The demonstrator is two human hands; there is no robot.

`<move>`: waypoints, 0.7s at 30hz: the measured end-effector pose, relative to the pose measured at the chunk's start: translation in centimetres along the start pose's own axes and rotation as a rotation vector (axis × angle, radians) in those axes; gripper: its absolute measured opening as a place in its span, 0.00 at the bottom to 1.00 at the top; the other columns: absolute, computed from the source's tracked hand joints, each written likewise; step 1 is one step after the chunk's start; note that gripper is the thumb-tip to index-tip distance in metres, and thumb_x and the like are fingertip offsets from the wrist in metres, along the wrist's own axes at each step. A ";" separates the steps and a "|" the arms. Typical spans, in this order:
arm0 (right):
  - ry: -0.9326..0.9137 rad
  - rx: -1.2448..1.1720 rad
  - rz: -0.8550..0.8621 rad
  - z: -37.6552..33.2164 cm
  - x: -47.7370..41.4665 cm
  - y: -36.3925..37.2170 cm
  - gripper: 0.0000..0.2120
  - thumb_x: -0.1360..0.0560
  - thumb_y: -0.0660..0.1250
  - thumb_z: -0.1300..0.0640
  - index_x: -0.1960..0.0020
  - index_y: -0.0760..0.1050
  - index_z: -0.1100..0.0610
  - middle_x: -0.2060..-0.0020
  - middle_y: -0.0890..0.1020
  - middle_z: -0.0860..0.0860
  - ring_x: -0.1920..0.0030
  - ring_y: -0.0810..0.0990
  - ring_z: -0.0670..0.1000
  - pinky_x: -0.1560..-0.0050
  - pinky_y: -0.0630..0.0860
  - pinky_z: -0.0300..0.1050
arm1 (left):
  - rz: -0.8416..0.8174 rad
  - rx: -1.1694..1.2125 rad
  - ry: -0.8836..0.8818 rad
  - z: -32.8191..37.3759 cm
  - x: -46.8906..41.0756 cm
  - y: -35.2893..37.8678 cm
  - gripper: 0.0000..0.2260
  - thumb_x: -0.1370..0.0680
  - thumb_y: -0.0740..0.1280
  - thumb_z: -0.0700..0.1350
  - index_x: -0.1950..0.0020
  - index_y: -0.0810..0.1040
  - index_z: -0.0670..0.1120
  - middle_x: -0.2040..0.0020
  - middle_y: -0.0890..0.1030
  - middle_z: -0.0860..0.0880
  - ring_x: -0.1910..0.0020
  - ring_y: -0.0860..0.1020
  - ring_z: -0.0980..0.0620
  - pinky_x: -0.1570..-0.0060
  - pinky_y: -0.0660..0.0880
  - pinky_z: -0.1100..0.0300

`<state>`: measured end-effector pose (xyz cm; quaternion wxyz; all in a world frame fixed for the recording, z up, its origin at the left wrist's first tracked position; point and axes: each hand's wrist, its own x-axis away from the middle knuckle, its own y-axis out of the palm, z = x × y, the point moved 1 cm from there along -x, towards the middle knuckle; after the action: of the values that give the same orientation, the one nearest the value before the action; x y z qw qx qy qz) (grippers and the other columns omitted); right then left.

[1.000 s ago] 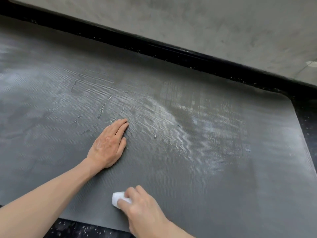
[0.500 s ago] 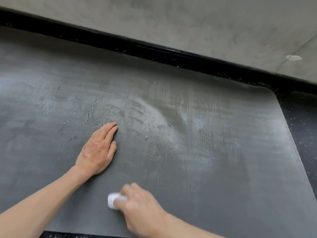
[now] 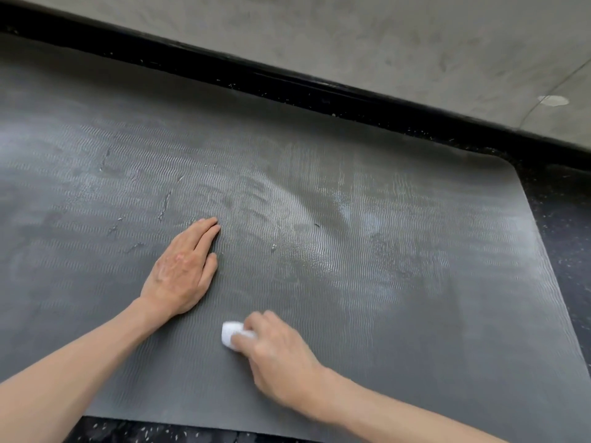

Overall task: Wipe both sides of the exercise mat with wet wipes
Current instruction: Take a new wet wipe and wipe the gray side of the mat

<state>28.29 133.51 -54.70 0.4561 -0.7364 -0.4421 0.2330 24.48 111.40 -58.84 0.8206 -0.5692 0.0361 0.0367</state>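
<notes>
Two hands: my left hand (image 3: 182,270) and my right hand (image 3: 278,356) are both on the exercise mat (image 3: 399,298), bare forearms reaching in from the near edge.
Left fingers (image 3: 204,233): straight and close together, flat on the mat, pointing far and right, holding nothing.
Right fingers (image 3: 256,321): curled round the wet wipe (image 3: 231,334), a little blurred.
Wipe's place: a small white wad against the mat near its near edge, its left end poking out past my right hand.
Mat surface: dark grey with wavy ribbing, lying flat, with shiny damp-looking streaks across the middle and right and pale scuffs on the far left of my left hand.
Floor (image 3: 569,257): black and speckled, showing to the right and along the near edge.
Wall (image 3: 383,43): grey, beyond the far edge, with a black strip (image 3: 287,83) at its foot.
</notes>
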 end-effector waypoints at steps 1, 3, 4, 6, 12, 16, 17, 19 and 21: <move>-0.017 -0.002 -0.043 -0.7 0.9 0.2 0.12 0.34 0.71 0.64 0.52 0.74 0.56 0.58 0.72 0.54 0.62 0.71 0.54 0.73 0.71 0.44 | 0.000 -0.002 0.000 0.0 0.0 0.0 0.25 0.21 0.53 0.48 0.27 0.68 0.37 0.27 0.68 0.42 0.27 0.66 0.43 0.26 0.60 0.51; -0.079 0.015 -0.107 -2.0 3.2 1.0 0.08 0.29 0.66 0.56 0.50 0.72 0.50 0.59 0.70 0.50 0.63 0.69 0.50 0.75 0.69 0.41 | -0.002 -0.012 -0.005 0.1 0.1 -0.2 0.25 0.20 0.52 0.49 0.27 0.67 0.37 0.26 0.68 0.42 0.27 0.65 0.44 0.26 0.59 0.52; -0.121 0.051 -0.139 -2.5 4.2 1.3 0.07 0.27 0.62 0.53 0.49 0.70 0.47 0.60 0.70 0.48 0.64 0.68 0.48 0.76 0.68 0.39 | -0.003 -0.017 -0.009 0.1 0.1 -0.2 0.25 0.20 0.52 0.49 0.27 0.67 0.37 0.26 0.68 0.43 0.27 0.65 0.44 0.26 0.59 0.52; -0.158 0.037 -0.163 -2.2 4.3 0.9 0.10 0.28 0.62 0.53 0.47 0.67 0.48 0.60 0.71 0.48 0.63 0.68 0.48 0.76 0.67 0.38 | -0.005 -0.025 -0.010 0.1 0.2 -0.2 0.25 0.20 0.52 0.49 0.27 0.68 0.37 0.27 0.68 0.43 0.27 0.66 0.44 0.26 0.58 0.53; 0.079 0.010 0.072 2.5 0.1 -1.4 0.12 0.34 0.67 0.68 0.54 0.73 0.56 0.58 0.74 0.55 0.63 0.72 0.56 0.70 0.73 0.48 | -0.006 -0.013 -0.001 0.1 0.0 -0.3 0.25 0.21 0.53 0.48 0.27 0.68 0.37 0.27 0.68 0.42 0.28 0.66 0.43 0.26 0.58 0.53; -0.174 0.008 -0.159 -0.1 4.9 -0.4 0.12 0.32 0.68 0.58 0.50 0.69 0.51 0.58 0.72 0.50 0.62 0.69 0.50 0.73 0.71 0.42 | -0.008 -0.024 -0.005 0.2 0.1 -0.4 0.25 0.21 0.53 0.48 0.27 0.68 0.37 0.27 0.68 0.42 0.28 0.66 0.44 0.26 0.57 0.54; -0.229 0.038 -0.202 0.0 5.5 -0.4 0.13 0.32 0.67 0.57 0.49 0.68 0.50 0.58 0.72 0.50 0.62 0.69 0.49 0.73 0.71 0.41 | -0.013 -0.025 -0.009 0.2 0.1 -0.3 0.25 0.20 0.53 0.49 0.27 0.68 0.37 0.27 0.68 0.43 0.27 0.66 0.44 0.26 0.58 0.54; -0.216 0.053 -0.201 1.6 4.1 -1.2 0.17 0.35 0.71 0.59 0.49 0.70 0.51 0.57 0.73 0.51 0.61 0.71 0.51 0.72 0.72 0.41 | -0.014 -0.016 -0.013 0.1 0.1 -0.2 0.25 0.21 0.52 0.49 0.27 0.68 0.37 0.26 0.68 0.43 0.27 0.66 0.44 0.26 0.59 0.53; -0.069 0.064 -0.048 4.1 1.1 -2.3 0.14 0.36 0.71 0.65 0.52 0.75 0.54 0.58 0.74 0.53 0.62 0.73 0.55 0.71 0.73 0.45 | -0.013 -0.011 -0.010 0.0 0.1 -0.1 0.25 0.20 0.52 0.49 0.27 0.68 0.37 0.27 0.68 0.43 0.27 0.66 0.44 0.26 0.59 0.51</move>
<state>24.82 136.81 -54.56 0.4691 -0.7023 -0.4673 0.2614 24.60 111.37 -58.75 0.8177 -0.5739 0.0281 0.0344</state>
